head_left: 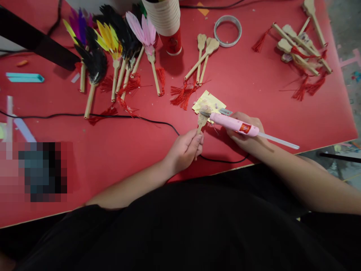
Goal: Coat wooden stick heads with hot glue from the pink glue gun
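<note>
My left hand (184, 149) is closed round the lower end of a small wooden fan handle (202, 119), holding it upright over the red table (113, 150). My right hand (245, 131) grips a pink glue gun (234, 124) with a clear glue stick jutting out behind it. The gun's nozzle touches the flat top of the wooden handle. A yellow paper scrap (210, 101) lies on the table just behind the handle.
Several feather fans (113, 41) with red tassels lie at the back left. Bare wooden handles with tassels (201, 56) lie mid-table, and more handles (303, 47) at the back right. A stack of paper cups (167, 22), a tape ring (228, 31) and a black cable (84, 115) are also here.
</note>
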Tool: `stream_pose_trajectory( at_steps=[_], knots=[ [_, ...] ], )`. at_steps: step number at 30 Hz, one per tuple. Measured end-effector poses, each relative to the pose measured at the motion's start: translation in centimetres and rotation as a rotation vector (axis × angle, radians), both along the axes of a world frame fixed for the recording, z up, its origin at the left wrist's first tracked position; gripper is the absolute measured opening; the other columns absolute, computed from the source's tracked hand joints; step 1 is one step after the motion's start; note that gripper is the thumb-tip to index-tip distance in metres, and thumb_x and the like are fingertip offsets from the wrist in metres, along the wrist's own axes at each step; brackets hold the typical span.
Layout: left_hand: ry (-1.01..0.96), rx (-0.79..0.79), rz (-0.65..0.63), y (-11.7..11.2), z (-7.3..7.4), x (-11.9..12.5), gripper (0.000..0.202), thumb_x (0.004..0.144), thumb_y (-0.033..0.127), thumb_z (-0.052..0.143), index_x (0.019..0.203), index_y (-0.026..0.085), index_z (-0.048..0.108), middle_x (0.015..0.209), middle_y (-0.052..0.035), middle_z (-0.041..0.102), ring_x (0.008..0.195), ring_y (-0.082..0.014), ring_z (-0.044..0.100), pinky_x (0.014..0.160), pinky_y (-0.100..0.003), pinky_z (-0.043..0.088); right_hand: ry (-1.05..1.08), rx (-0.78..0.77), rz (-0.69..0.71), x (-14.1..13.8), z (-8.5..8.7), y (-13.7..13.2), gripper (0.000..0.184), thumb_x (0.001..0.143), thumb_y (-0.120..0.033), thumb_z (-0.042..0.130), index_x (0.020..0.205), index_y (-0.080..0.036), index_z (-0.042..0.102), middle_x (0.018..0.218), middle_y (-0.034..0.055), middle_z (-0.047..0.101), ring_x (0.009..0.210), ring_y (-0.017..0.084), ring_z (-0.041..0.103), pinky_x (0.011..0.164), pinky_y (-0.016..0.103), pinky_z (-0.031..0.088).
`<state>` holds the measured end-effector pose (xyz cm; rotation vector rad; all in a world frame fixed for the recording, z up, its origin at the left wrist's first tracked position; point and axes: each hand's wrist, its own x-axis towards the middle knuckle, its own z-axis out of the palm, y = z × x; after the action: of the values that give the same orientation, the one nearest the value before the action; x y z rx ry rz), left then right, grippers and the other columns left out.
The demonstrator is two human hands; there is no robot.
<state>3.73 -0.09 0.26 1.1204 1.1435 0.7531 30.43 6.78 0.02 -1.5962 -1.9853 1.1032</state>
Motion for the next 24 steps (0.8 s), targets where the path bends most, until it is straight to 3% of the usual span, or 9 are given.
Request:
stream_pose_trajectory(
  at_steps=[9, 19, 24],
  knots=[
    [0.018, 0.04, -0.009, -0.12, -0.1, -0.09, 0.037, 0.126, 0.049, 0.05, 0.097, 0.026, 0.057, 0.063, 0.0069, 0.055, 0.052, -0.0117, 0.048, 0.06, -0.03, 0.042, 0.075, 0.053, 0.034, 0.48, -0.17, 0.07, 0.019, 0.101, -0.049, 0.075, 0.104, -0.031, 0.071, 0.09, 0.0062, 0.08, 0.078, 0.028, 0.075, 0.077, 0.042, 0.057],
    [0.017, 0.044, -0.008, -0.2, -0.22, -0.05, 0.042, 0.126, 0.056, 0.052, 0.098, 0.026, 0.058, 0.062, 0.0066, 0.055, 0.052, -0.0122, 0.049, 0.06, -0.03, 0.042, 0.047, 0.023, 0.017, 0.73, -0.1, 0.43, 0.029, 0.099, -0.057, 0.081, 0.104, -0.031, 0.071, 0.092, 0.0065, 0.08, 0.083, 0.028, 0.072, 0.075, 0.04, 0.056],
    [0.014, 0.046, -0.012, -0.21, -0.03, 0.02, 0.04, 0.126, 0.052, 0.052, 0.096, 0.027, 0.056, 0.063, 0.0066, 0.056, 0.052, -0.012, 0.049, 0.061, -0.03, 0.043, 0.151, 0.004, -0.002, 0.74, -0.04, 0.45, 0.032, 0.098, -0.059, 0.08, 0.098, -0.03, 0.067, 0.085, 0.0038, 0.074, 0.074, 0.025, 0.066, 0.073, 0.041, 0.056]
  ],
)
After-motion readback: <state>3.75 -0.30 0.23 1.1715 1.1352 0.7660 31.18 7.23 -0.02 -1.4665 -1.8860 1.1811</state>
